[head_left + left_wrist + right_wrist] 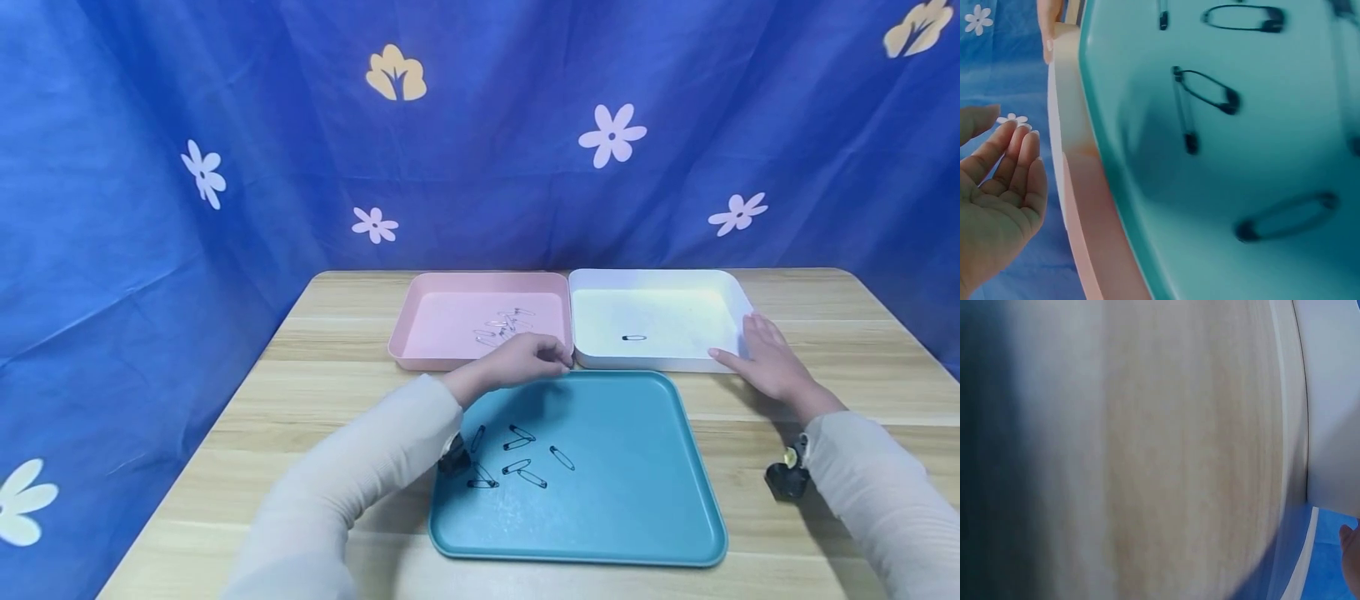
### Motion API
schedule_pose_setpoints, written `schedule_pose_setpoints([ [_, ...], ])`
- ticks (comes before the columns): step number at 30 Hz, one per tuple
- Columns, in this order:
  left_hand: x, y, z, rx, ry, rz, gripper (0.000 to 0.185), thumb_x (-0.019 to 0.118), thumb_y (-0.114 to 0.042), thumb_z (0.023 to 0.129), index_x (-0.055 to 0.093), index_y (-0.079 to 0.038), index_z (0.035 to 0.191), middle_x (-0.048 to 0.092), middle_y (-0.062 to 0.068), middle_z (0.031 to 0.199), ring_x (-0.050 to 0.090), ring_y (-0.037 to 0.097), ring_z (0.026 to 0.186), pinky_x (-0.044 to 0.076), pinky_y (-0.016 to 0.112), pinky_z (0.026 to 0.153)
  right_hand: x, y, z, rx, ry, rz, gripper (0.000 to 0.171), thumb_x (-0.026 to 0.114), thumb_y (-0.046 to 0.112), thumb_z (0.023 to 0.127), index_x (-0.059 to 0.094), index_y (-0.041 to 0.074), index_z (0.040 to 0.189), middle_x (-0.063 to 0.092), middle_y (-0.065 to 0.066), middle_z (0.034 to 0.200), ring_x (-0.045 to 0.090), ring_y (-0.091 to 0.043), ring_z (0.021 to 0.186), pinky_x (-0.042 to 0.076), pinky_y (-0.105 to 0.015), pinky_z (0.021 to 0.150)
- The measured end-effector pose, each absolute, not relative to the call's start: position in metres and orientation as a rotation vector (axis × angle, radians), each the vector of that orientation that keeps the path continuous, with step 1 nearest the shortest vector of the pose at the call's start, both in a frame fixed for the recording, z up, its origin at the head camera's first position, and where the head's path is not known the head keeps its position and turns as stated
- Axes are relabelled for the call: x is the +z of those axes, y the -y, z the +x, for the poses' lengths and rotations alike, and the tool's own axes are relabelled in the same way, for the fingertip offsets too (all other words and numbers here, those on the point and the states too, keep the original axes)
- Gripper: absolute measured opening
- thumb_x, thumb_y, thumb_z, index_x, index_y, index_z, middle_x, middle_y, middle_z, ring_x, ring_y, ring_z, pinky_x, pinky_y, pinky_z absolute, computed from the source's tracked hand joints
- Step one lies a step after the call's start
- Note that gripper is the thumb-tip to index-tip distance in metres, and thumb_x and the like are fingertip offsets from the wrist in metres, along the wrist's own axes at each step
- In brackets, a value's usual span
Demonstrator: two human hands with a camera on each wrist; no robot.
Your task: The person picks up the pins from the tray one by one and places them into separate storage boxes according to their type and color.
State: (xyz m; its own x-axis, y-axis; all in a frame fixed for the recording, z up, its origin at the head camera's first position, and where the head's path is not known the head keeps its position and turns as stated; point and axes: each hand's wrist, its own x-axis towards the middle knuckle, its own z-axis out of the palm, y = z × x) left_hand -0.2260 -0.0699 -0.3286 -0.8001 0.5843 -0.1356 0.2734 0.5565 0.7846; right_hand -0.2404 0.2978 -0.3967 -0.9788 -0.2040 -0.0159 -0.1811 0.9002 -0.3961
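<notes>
My left hand hovers over the back edge of the teal tray, near the front wall of the pink tray. Its fingers are loosely bent, and in the left wrist view nothing shows between thumb and fingers. Several black safety pins lie scattered on the teal tray's left half. Silver safety pins are heaped in the pink tray. One black safety pin lies in the white tray. My right hand, fingers extended, rests at the white tray's right front corner.
The pink and white trays stand side by side behind the teal tray on a wooden table. A blue flowered curtain hangs behind and to the left. Each wrist carries a small black camera, the right one above the table.
</notes>
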Motion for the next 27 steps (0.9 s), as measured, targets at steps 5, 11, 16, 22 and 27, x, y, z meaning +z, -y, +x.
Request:
schedule_pose_setpoints([
  [5,-0.331,0.087,-0.216,1.097,-2.417,0.693,0.021,0.059,-0.012,0.082,0.060,-0.002,0.099,0.060,0.000,0.092,0.053,0.011,0.087,0.042,0.021,0.078,-0.396,-0.297,-0.241,-0.619,-2.999,-0.302,0.090,0.036,0.052,0.086,-0.005,-0.017,0.128,-0.007,-0.036,0.132,-0.010,-0.041,0.123,-0.005,-0.052,0.098],
  [11,-0.336,0.105,-0.206,1.085,-2.425,0.686,0.020,0.060,-0.012,0.081,0.061,-0.002,0.098,0.060,-0.001,0.089,0.054,0.010,0.083,0.043,0.022,0.077,-0.394,-0.296,-0.240,-0.615,-2.986,-0.293,0.091,0.036,0.052,0.086,-0.005,-0.017,0.128,-0.008,-0.036,0.132,-0.011,-0.042,0.123,-0.005,-0.052,0.097],
  [16,-0.342,0.116,-0.199,1.055,-2.429,0.700,0.021,0.062,-0.011,0.079,0.061,-0.002,0.098,0.061,-0.002,0.085,0.056,0.008,0.080,0.044,0.021,0.074,-0.393,-0.296,-0.240,-0.617,-2.995,-0.302,0.090,0.036,0.051,0.086,-0.005,-0.017,0.128,-0.007,-0.036,0.132,-0.010,-0.042,0.123,-0.005,-0.052,0.097],
  [22,-0.351,0.123,-0.195,1.025,-2.404,0.697,0.018,0.063,-0.009,0.078,0.061,-0.003,0.095,0.061,0.000,0.084,0.056,0.009,0.079,0.045,0.019,0.071,-0.395,-0.296,-0.239,-0.625,-2.988,-0.286,0.091,0.036,0.052,0.086,-0.006,-0.017,0.128,-0.008,-0.035,0.133,-0.012,-0.041,0.123,-0.005,-0.053,0.097],
  [27,-0.357,0.125,-0.193,1.004,-2.361,0.711,0.016,0.062,-0.005,0.077,0.060,-0.003,0.093,0.059,0.000,0.083,0.054,0.009,0.078,0.044,0.020,0.071,-0.395,-0.295,-0.239,-0.625,-2.983,-0.276,0.091,0.036,0.053,0.086,-0.006,-0.016,0.128,-0.010,-0.034,0.133,-0.013,-0.041,0.123,-0.005,-0.054,0.096],
])
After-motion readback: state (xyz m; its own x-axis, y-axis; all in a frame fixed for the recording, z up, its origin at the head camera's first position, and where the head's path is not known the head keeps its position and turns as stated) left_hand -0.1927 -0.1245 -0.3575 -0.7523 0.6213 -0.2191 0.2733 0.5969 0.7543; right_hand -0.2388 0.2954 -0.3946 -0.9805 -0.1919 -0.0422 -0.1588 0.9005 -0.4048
